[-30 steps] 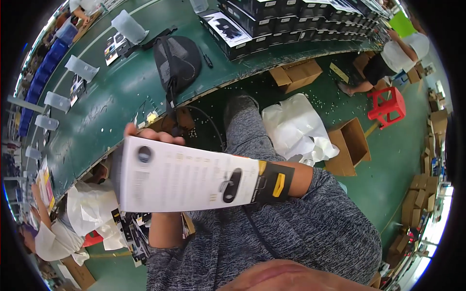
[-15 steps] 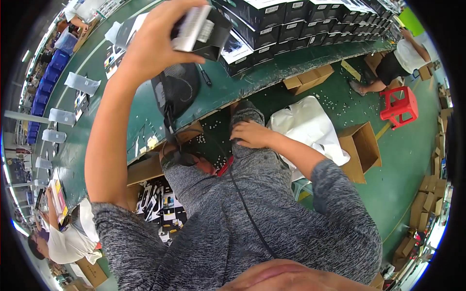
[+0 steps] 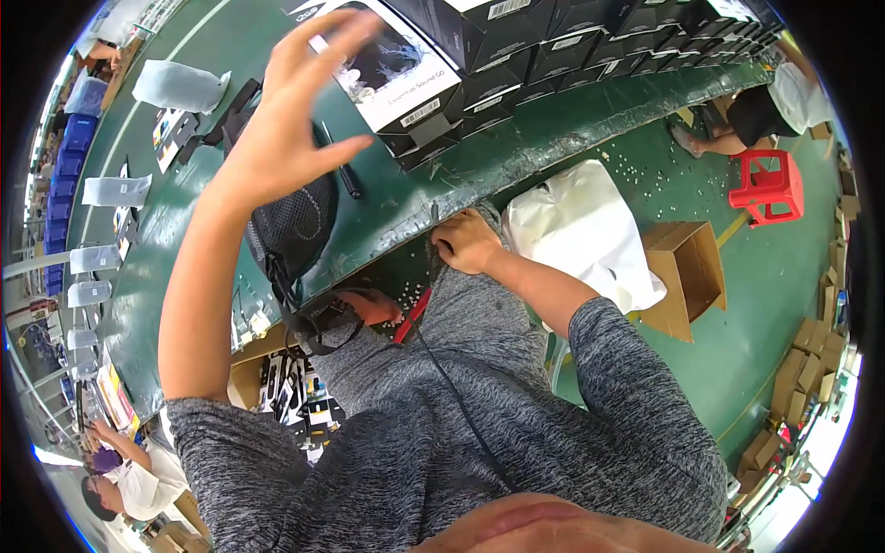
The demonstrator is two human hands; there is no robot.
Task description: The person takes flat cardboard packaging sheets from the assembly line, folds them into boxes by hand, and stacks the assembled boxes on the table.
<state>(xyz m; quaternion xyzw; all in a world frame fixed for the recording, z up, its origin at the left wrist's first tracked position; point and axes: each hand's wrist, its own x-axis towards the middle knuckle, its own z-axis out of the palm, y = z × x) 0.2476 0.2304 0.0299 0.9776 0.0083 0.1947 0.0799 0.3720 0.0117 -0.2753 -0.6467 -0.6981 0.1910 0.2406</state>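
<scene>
Left hand (image 3: 295, 120): open, fingers spread above boxes (image 3: 415, 83) (empty).
Right hand (image 3: 466, 241): closed at desk (image 3: 516, 157) edge; its contents can't be seen.
Risk: a swinging hand could topple the stacked boxes.

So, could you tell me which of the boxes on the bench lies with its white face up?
The box nearest the raised left hand; the rest show black.

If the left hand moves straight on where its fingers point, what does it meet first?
Probably the white-topped box at the near end of the black box row; the open left hand hovers before it, though depth is unclear.
</scene>
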